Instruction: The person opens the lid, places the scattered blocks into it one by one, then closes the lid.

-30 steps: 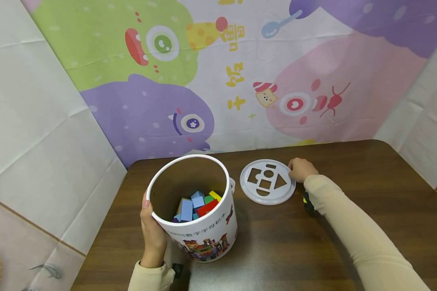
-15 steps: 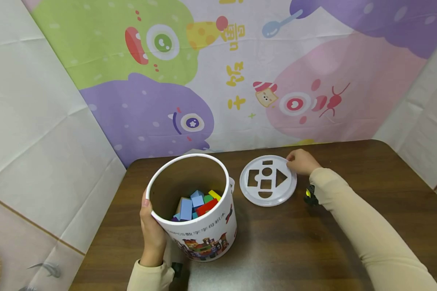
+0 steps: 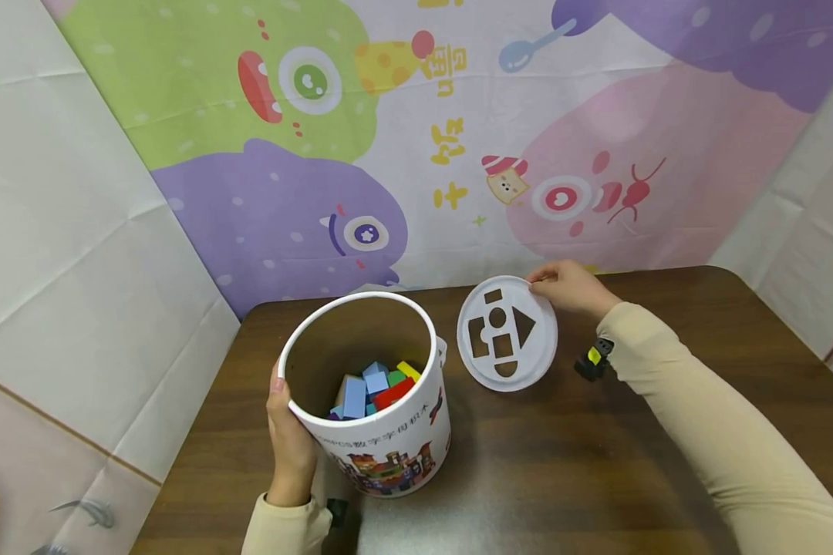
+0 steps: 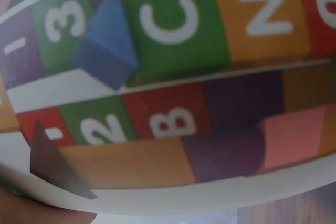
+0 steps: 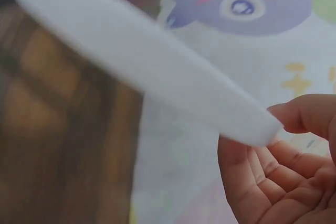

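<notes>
A round white lid [image 3: 486, 366] with several shaped cut-outs is tilted up off the table at the right of the bucket. My right hand [image 3: 575, 290] pinches its upper right rim between thumb and fingers; the right wrist view shows the lid [image 5: 142, 56] edge-on, with the hand [image 5: 283, 171] at its end. On the table stands a white bucket [image 3: 396, 439], its mouth uncovered and coloured blocks [image 3: 354, 397] inside. My left hand [image 3: 291, 439] grips the bucket's left side, thumb over the rim. Printed letter and number blocks on the bucket [image 4: 168, 30] fill the left wrist view.
The brown wooden table [image 3: 562, 478] ends at a cartoon-printed cloth [image 3: 458, 247] behind the bucket and lid. White panels [image 3: 97, 231] stand at the left and right sides. A small handle lug [image 3: 443, 353] sticks out from the bucket's right side.
My right hand has raised the lid from lying nearly flat on the table to a steep tilt, moving slightly up and left. The left hand and bucket stay almost still.
</notes>
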Motion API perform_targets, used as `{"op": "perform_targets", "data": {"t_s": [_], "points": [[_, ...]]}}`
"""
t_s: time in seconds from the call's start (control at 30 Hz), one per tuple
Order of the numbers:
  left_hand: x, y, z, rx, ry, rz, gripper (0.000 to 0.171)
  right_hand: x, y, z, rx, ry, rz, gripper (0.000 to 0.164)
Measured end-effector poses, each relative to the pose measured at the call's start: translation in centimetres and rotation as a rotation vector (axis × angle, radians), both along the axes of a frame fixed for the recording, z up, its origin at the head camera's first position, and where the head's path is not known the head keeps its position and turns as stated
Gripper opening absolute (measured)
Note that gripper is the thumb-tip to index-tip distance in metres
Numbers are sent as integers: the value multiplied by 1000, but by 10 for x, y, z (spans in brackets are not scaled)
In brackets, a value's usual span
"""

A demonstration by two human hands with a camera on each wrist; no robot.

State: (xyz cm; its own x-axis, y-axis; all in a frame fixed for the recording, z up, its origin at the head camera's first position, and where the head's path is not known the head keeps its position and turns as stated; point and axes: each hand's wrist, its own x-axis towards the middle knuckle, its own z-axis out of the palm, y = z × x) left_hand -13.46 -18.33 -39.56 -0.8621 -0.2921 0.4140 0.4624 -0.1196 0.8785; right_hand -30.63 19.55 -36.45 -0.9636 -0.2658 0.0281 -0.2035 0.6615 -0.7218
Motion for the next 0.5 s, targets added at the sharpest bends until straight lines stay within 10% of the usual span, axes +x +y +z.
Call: {"op": "perform_targets", "data": {"t_s": [0.5], "points": [[2,0,-2,-10,12,-5,55,34,-37,46,-200,121,83,32]]}}
